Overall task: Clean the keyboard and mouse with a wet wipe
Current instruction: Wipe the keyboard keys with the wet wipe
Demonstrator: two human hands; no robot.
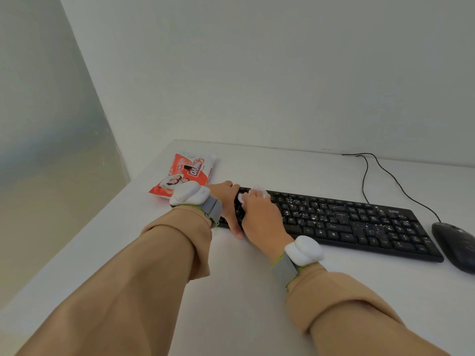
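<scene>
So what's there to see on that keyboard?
The keyboard is black, plastic-looking and full-size, with white-lettered keys, some flecked with pale specks. It lies flat on the white desk, a black cable running from its back edge. The left hand grips its left end; the right hand presses a wet wipe onto the top-left keys. A black mouse sits by its right end.

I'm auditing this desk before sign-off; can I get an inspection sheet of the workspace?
Surface: white desk, plain.
Job's things: black keyboard, white specks on its keys; black mouse right of it, no hand on it; wipe on the left keys.
Clutter: red wipe pack, rear left.
Hands: left hand grips the keyboard's left end; right hand holds the wipe against the keys.
Cables: two black cables run to the desk's rear edge.
Surroundings: white wall; frosted panel at left.
</scene>
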